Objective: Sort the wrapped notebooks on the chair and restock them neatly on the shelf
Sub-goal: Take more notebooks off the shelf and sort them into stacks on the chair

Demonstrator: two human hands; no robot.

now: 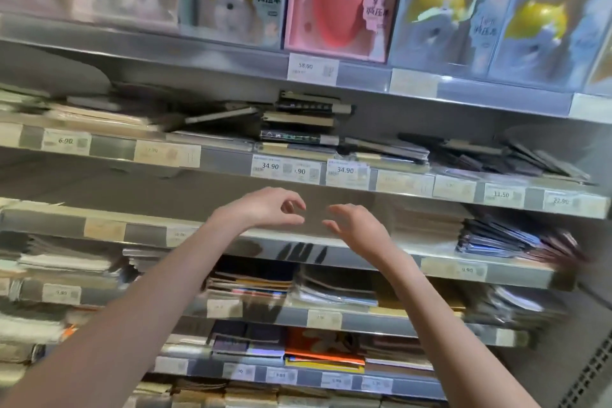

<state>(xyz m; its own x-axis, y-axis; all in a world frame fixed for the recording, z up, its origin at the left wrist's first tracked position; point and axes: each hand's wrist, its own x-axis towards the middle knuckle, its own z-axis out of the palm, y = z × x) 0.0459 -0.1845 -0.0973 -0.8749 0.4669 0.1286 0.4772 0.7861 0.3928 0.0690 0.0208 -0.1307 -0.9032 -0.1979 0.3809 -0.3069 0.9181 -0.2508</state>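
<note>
Your left hand (265, 209) is raised before an empty stretch of shelf (331, 247), its grip loosely curled on nothing; your right hand (359, 225) beside it is likewise bare. Wrapped notebooks (496, 237) lie stacked flat further right, probably so their covers stay tidy. No chair shows.

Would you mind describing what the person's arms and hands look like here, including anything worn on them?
Both forearms are bare for as far as the frame shows, with no sleeve in view. The left hand and right hand wear no gloves, and no ring, watch or bracelet is visible on the fingers or wrists. The picture is somewhat blurred, so nail details cannot be told.
</note>
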